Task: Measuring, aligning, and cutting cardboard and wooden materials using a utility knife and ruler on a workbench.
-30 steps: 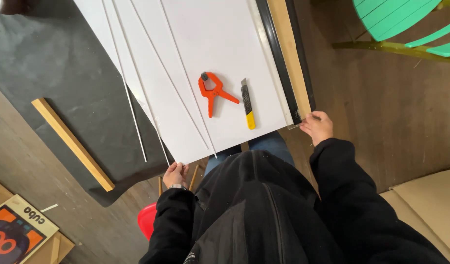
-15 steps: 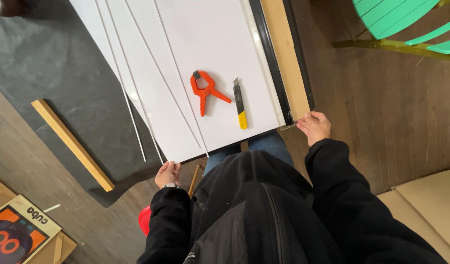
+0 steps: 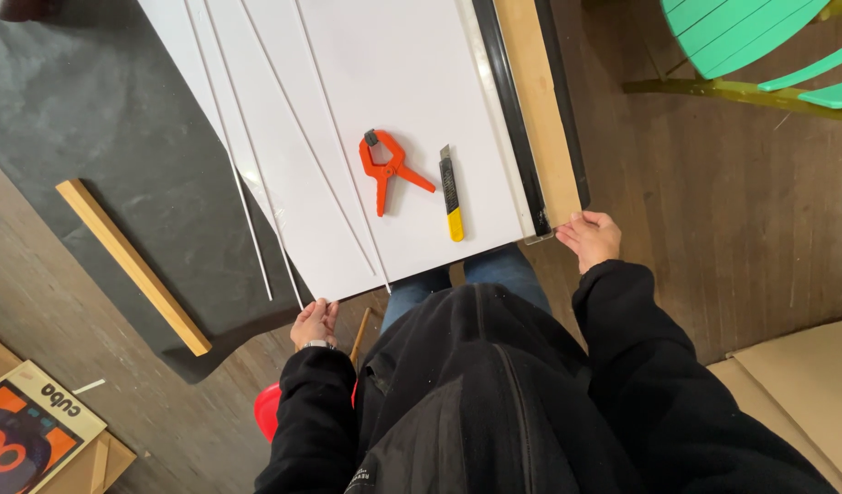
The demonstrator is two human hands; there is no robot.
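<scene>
Board [image 3: 412, 82], white and wide, lies on the dark surface [image 3: 91, 119] and holds an orange clamp [image 3: 389, 169] beside a yellow-ended knife [image 3: 451, 192], the two just apart. A black rail [image 3: 512, 128] and a wood strip [image 3: 540, 101] run along its right edge. A wood bar [image 3: 133, 265] lies well apart to the left. The left hand [image 3: 314, 322] pinches the board's near left corner in a closed grip. The right hand [image 3: 590, 240] grasps the near right corner at the rail's end.

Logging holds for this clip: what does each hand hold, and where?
Left hand pinches the white board at its near left corner; right hand holds the near right corner by the metal straightedge.
</scene>
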